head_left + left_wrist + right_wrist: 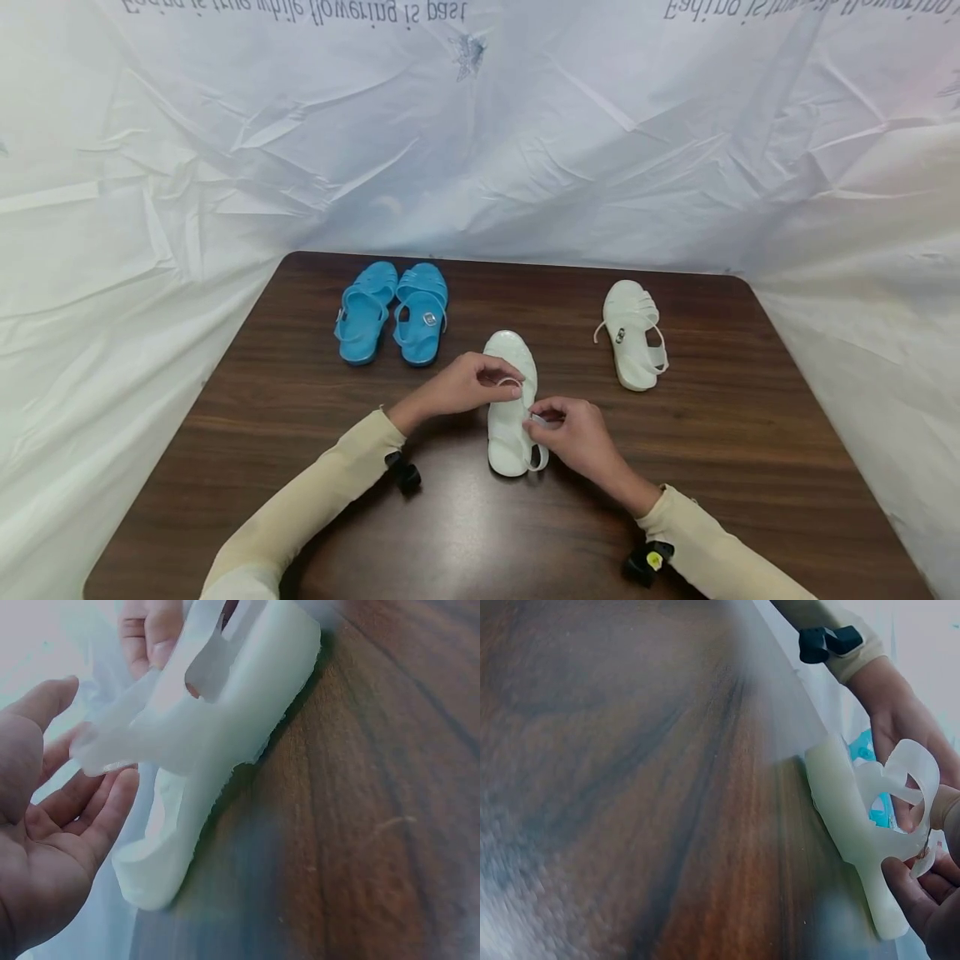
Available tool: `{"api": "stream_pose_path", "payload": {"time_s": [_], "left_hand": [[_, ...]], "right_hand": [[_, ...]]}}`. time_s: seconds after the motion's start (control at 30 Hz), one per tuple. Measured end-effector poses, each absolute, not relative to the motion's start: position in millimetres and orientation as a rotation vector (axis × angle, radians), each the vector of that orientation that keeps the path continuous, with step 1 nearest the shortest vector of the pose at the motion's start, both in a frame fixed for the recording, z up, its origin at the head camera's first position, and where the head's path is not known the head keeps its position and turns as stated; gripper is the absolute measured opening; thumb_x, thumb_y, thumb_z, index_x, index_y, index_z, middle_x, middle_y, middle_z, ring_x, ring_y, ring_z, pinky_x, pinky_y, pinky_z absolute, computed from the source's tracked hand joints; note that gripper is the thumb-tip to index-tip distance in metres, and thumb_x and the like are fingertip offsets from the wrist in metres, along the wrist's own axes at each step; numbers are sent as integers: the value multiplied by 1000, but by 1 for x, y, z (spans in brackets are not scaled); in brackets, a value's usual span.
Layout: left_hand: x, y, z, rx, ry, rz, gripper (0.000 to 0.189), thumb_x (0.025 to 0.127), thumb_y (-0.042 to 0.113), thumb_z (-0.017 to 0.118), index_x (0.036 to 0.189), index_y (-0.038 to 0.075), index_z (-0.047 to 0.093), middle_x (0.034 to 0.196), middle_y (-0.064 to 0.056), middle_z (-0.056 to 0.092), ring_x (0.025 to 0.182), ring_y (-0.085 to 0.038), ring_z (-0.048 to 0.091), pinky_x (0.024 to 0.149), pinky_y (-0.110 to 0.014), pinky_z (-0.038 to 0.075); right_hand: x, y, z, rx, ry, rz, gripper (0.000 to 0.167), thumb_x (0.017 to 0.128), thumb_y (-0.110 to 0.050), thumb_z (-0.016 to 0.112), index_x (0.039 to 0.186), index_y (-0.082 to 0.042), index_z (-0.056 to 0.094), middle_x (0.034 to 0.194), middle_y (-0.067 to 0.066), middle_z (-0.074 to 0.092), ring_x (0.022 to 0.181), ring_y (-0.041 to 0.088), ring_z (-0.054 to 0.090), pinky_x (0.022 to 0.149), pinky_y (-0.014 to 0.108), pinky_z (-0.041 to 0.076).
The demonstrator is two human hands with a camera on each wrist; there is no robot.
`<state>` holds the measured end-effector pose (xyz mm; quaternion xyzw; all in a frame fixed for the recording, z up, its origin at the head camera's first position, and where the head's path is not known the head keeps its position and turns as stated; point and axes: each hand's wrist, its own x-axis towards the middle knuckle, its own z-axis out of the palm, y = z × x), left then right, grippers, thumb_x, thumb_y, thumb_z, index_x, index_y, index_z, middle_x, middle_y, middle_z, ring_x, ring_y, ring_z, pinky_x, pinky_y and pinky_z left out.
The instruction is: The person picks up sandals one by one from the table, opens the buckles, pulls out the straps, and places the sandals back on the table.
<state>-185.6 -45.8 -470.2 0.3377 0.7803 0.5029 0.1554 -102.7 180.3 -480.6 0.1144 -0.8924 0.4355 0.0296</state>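
Observation:
A white sandal (508, 442) lies on the brown table with its toe end pointing away. My left hand (480, 385) reaches over its left side, thumb and index finger on either side of a thin strap. In the left wrist view, the fingers of that left hand (60, 825) curl behind a pale flap of the sandal (202, 742), its thumb raised. From the right, my right hand (573, 435) pinches a strap near the heel. The right wrist view has the right hand (930, 907) with thumb and fingers at the strap end, by a small metal buckle (925, 853).
A second white sandal (634, 354) lies at the back right, its strap loose. Two blue sandals (360, 329) stand side by side at the back left. White printed sheeting (480, 167) hangs behind the table (712, 400).

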Motion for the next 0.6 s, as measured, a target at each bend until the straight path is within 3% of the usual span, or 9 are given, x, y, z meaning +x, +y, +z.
{"api": "stream_pose_path", "payload": {"time_s": [0.2,0.43,0.6], "left_hand": [[-187,-32,-466,1176,2326,1225,39,97,41,71,125,14,74,124,6,71,110,-5,64,90,-27,54],[-186,-32,-470,1212,2315,1181,13,95,33,76,99,21,81,92,15,74,83,-2,66,73,-23,56],[-183,-34,-472,1185,2276,1174,10,93,28,79,97,19,80,88,16,74,78,-2,67,71,-23,57]], "right_hand": [[-102,180,-481,355,-2749,1344,11,84,-12,83,94,-8,79,88,0,77,77,6,70,66,21,56],[-101,180,-480,365,-2745,1317,11,83,-11,83,93,-10,79,86,-2,76,74,4,66,64,20,54],[-101,180,-480,391,-2736,1278,11,83,-12,84,92,-11,79,83,-5,74,70,3,60,61,20,50]]}}
